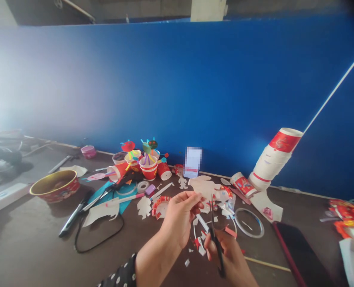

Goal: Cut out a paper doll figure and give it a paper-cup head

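Note:
My left hand [178, 217] reaches in from the lower left, its fingers pinched on a white paper cutout [203, 185]. Close beside it on the right, my right hand [229, 251] grips a pair of dark scissors [212, 229], blades pointing up toward the cutout's lower edge. Whether the blades touch the paper I cannot tell. Under and around both hands lie small red and white paper scraps [201, 246]. A small figure-shaped paper cutout [182, 182] lies just beyond the left hand.
Red paper cups [149, 171] with pipe-cleaner figures stand by the blue wall [177, 87]. A leaning cup stack [272, 157], clear ring of tape [262, 228] and phone [305, 251] are on the right. A red bowl [55, 193], utility knife [75, 215] and black cord [100, 248] lie left.

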Tool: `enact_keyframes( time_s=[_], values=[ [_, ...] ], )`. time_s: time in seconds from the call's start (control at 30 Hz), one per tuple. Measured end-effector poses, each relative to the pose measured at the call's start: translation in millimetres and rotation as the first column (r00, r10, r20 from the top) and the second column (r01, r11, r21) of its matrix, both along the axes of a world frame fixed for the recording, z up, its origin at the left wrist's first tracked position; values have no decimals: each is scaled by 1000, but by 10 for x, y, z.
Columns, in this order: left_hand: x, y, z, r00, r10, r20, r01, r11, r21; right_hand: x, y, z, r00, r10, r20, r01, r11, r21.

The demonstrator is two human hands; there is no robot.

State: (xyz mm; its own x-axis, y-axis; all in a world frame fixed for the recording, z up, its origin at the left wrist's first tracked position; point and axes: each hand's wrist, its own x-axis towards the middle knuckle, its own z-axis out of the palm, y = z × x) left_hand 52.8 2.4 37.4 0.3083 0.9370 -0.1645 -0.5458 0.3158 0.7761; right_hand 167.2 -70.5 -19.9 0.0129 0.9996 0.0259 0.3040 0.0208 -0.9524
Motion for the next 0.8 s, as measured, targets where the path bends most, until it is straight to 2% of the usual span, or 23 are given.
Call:
enact_keyframes(
  time_s=[0.23,0.47,0.8],
  values=[
    [88,-105,-51,1000,-28,-9,28,999,-37,-4,-5,-9,987,23,-162,-23,1000,3],
    [104,-154,-41,998,-50,31,53,995,-83,8,-16,-17,984,41,-174,-25,995,96],
    [112,-158,-41,995,-44,85,52,994,-93,8,-27,-14,978,30,-207,-12,996,86]
  ],
)
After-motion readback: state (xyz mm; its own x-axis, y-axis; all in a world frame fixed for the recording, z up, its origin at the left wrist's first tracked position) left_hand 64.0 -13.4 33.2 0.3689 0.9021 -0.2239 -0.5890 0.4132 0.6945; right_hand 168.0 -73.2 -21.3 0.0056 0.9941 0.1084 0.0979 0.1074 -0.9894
